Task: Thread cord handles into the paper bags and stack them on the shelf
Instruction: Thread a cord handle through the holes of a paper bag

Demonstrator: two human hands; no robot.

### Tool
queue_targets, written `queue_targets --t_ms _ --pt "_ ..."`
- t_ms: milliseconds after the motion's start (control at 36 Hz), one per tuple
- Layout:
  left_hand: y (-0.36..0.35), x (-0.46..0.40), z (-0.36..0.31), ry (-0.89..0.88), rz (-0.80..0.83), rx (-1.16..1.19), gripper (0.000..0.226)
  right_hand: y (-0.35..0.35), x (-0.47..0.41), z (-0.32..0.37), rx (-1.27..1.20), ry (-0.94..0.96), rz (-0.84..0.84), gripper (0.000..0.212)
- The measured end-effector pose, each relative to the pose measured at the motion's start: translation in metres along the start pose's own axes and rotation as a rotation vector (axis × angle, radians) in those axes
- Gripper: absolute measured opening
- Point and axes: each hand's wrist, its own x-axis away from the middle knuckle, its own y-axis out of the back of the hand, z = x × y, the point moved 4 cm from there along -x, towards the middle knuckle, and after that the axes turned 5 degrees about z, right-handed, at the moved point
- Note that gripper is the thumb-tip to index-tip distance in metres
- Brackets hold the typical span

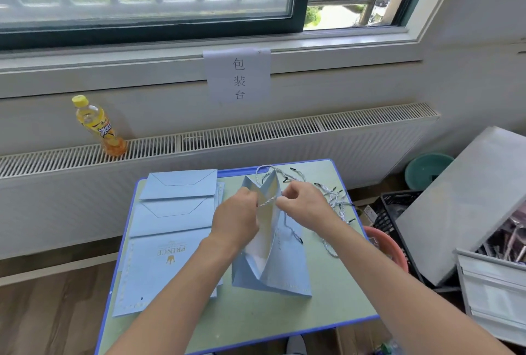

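A light blue paper bag (287, 263) stands opened on the small table (327, 306), its mouth facing me. One white twisted cord handle (263, 170) loops from its far rim. My left hand (237, 218) grips the bag's near rim and pinches one end of a second cord (267, 201). My right hand (304, 202) pinches that same cord just right of the rim, the cord stretched between both hands. A pile of loose cords (334, 198) with black tips lies on the table to the right. Flat blue bags (170, 226) are stacked on the left.
A yellow drink bottle (98, 125) stands on the radiator (256, 132) behind the table. A paper sign (238, 75) hangs under the window. Right of the table are a pink basin (390, 246), a black crate (394, 212), a teal basin (427, 169) and a grey board (461, 203).
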Motion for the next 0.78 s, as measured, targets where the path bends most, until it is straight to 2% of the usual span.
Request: queue_targets --t_ms 111,194,306,389,500,528,611,694,778 --pt "-0.003 0.006 -0.011 -0.041 0.076 -0.201 0.017 0.002 0.003 -0.002 0.031 -0.012 0.009 0.011" --pt "-0.007 0.007 -0.018 -0.095 0.103 -0.302 0.029 -0.003 0.004 -0.003 0.050 -0.023 0.017 0.013" --pt "-0.011 0.008 -0.013 -0.081 0.190 -0.318 0.027 -0.005 0.003 -0.004 0.066 -0.033 0.021 0.017" --pt "-0.014 0.011 -0.009 -0.043 0.144 -0.114 0.016 -0.008 0.002 -0.003 0.084 -0.042 0.048 0.018" --pt "-0.017 0.028 -0.009 -0.029 -0.003 0.257 0.020 -0.015 -0.002 -0.005 0.040 -0.063 0.057 0.017" --pt "-0.018 0.035 -0.011 -0.020 0.004 0.316 0.018 -0.017 -0.004 -0.005 0.027 -0.070 0.058 0.015" --pt "-0.030 0.047 -0.010 0.113 0.121 0.547 0.031 -0.027 -0.009 -0.003 0.005 -0.072 0.087 0.006" --pt "-0.044 0.050 -0.002 0.236 0.156 0.749 0.005 -0.043 -0.013 -0.002 -0.192 -0.108 0.190 0.006" --pt "-0.054 0.052 0.008 0.337 0.113 0.872 0.030 -0.051 -0.017 -0.005 -0.198 -0.113 0.244 0.011"
